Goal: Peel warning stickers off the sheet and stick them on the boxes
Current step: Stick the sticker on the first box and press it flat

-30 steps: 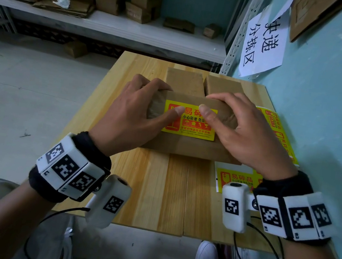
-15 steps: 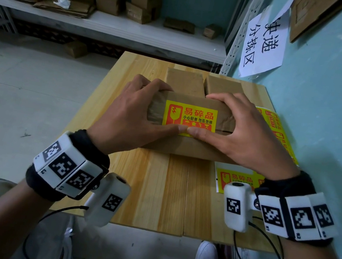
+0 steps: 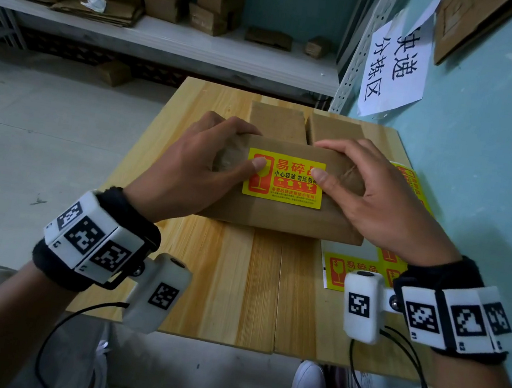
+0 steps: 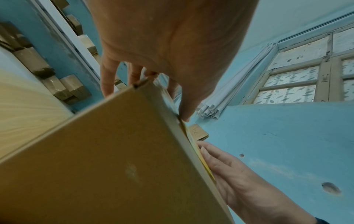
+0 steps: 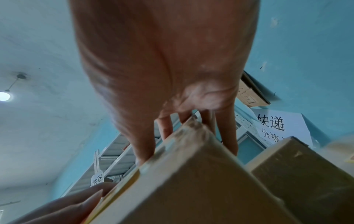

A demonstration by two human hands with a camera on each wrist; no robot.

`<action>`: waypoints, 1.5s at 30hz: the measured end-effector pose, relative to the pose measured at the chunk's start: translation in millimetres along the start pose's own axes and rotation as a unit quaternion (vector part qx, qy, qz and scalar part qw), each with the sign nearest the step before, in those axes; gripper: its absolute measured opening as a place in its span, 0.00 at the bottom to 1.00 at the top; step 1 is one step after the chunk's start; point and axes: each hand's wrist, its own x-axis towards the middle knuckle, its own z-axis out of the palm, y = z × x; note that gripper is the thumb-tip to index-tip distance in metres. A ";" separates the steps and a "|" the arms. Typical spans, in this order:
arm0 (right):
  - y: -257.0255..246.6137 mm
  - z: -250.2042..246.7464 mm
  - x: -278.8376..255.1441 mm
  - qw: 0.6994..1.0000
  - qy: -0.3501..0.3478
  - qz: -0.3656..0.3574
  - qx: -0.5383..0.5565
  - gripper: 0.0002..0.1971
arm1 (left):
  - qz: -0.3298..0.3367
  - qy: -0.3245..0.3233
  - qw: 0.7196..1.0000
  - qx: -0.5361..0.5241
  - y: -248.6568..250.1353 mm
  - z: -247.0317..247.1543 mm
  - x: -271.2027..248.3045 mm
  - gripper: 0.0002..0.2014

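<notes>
On the wooden table a yellow warning sticker with red print is pressed flat onto the brown box by both thumbs, the box being gripped at its ends by the left hand and right hand, fingers curled over its far edge.

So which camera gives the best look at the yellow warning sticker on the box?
The head view: the yellow sticker faces the camera on the box top, print readable, both thumbs pressing it. Both wrist views show only a thin yellow edge along the box, seen side-on.
</notes>
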 end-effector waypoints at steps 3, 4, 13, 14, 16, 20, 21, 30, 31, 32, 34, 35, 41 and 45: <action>1.9 -1.6 -0.5 1.000 -0.005 -0.006 0.005 0.25 | 0.005 -0.003 1.000 -0.010 1.8 -1.2 0.0 0.26; 2.3 -2.4 -0.8 1.000 -0.008 -0.007 0.008 0.27 | 0.003 -0.005 1.000 -0.012 2.9 -1.8 0.0 0.27; 5.5 -7.1 -2.0 0.999 -0.032 -0.013 -0.003 0.41 | 0.022 -0.024 0.999 0.002 0.6 -7.5 -1.6 0.39; 5.5 -7.2 -2.1 0.999 -0.034 -0.014 -0.004 0.42 | 0.025 -0.028 0.999 0.006 0.7 -7.7 -1.6 0.39; 4.6 -6.0 -2.3 0.999 -0.031 -0.011 -0.002 0.40 | 0.022 -0.031 0.999 0.001 0.3 -7.2 -1.0 0.37; 1.7 -0.1 -0.2 1.000 0.006 0.005 0.017 0.29 | -0.014 -0.026 0.998 -0.048 0.9 -4.4 1.3 0.24; 1.2 1.2 0.5 1.000 0.014 0.007 0.017 0.26 | -0.016 -0.023 0.998 -0.048 0.9 -3.5 1.5 0.23; 1.8 1.3 0.2 1.000 0.015 -0.001 0.007 0.29 | -0.001 -0.005 1.000 -0.019 1.8 -2.3 0.1 0.29; 2.0 0.5 0.0 1.000 0.012 -0.002 0.008 0.31 | 0.004 -0.005 1.000 -0.016 1.8 -2.8 -0.3 0.31; 2.4 0.0 -0.1 1.000 0.009 -0.003 0.007 0.32 | 0.009 -0.006 1.000 -0.012 1.5 -3.1 -0.6 0.32; 3.1 -1.4 -0.5 1.000 0.000 -0.002 0.006 0.35 | 0.015 -0.008 1.000 -0.006 0.6 -3.6 -1.0 0.34; 3.3 -2.5 -0.7 1.000 -0.007 -0.001 0.005 0.37 | 0.016 -0.009 1.000 -0.004 0.3 -3.8 -0.9 0.35; 2.1 -4.6 -2.2 1.000 -0.026 -0.001 -0.006 0.43 | 0.021 -0.014 1.000 0.007 0.2 -4.8 -1.7 0.38; 0.4 2.3 -0.8 1.000 0.020 0.004 -0.006 0.33 | -0.017 0.010 0.999 -0.027 3.8 1.0 -0.5 0.33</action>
